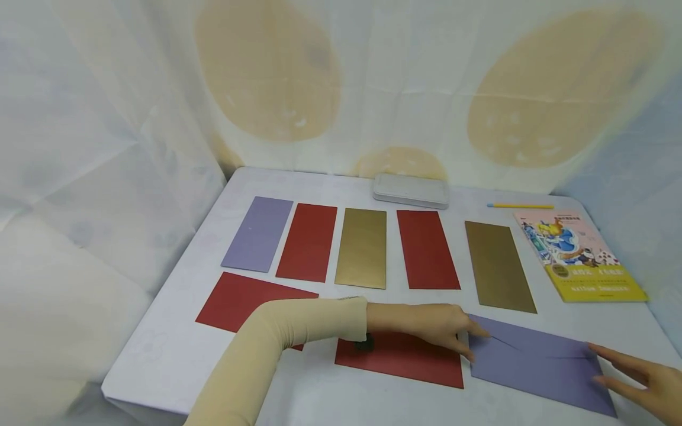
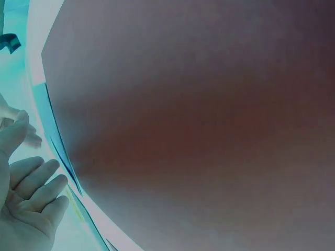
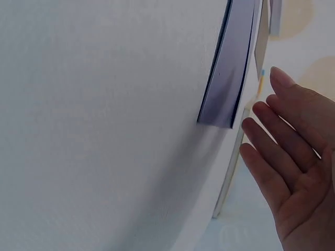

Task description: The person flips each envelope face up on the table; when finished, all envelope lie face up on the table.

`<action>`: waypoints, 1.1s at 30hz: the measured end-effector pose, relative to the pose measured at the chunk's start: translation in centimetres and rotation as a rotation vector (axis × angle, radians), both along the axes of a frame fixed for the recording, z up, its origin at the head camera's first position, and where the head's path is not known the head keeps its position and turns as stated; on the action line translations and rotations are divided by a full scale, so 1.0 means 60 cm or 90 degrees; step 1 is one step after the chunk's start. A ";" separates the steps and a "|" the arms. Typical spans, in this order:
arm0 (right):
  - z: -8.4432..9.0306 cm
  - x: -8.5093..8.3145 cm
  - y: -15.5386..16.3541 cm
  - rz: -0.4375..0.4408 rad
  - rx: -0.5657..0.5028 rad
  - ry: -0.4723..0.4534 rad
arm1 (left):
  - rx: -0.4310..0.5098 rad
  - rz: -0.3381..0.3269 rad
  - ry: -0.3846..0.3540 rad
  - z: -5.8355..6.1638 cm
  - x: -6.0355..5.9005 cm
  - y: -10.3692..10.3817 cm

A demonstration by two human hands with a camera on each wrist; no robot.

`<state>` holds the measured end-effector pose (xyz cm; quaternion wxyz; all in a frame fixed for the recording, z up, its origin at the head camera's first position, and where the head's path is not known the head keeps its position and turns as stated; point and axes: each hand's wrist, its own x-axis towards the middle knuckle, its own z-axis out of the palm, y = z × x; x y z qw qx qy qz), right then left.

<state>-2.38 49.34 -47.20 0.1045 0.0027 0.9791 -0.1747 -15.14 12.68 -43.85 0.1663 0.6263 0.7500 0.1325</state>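
Note:
A purple envelope [image 1: 538,361] lies flap-side up at the front right of the white table [image 1: 176,349]. My left hand [image 1: 442,328] reaches across a red envelope [image 1: 405,358], and its straight fingers touch the purple envelope's left end. At the right end, my right hand [image 1: 634,376] lies with straight fingers against the envelope's corner. In the left wrist view the red envelope [image 2: 199,125] fills the frame, with the left hand [image 2: 26,204] relaxed at the lower left. The right wrist view shows my right hand [image 3: 293,162] palm out beside the purple envelope [image 3: 230,78]. Neither hand holds anything.
Behind lies a row of envelopes: purple [image 1: 258,234], red [image 1: 307,241], gold [image 1: 362,248], red [image 1: 428,249], gold [image 1: 498,266]. Another red envelope [image 1: 240,302] lies front left. A grey tin [image 1: 410,190], a yellow pencil [image 1: 519,206] and a picture book [image 1: 581,254] sit at the back right.

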 end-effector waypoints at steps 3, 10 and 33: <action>-0.003 -0.003 -0.006 -0.006 0.022 -0.045 | -0.011 0.004 -0.003 -0.002 0.003 0.001; -0.014 -0.004 0.001 -0.021 0.048 -0.091 | -0.027 0.010 0.000 -0.008 -0.001 0.004; 0.055 0.002 -0.087 0.009 0.026 0.119 | 0.057 0.005 -0.071 -0.012 0.012 -0.080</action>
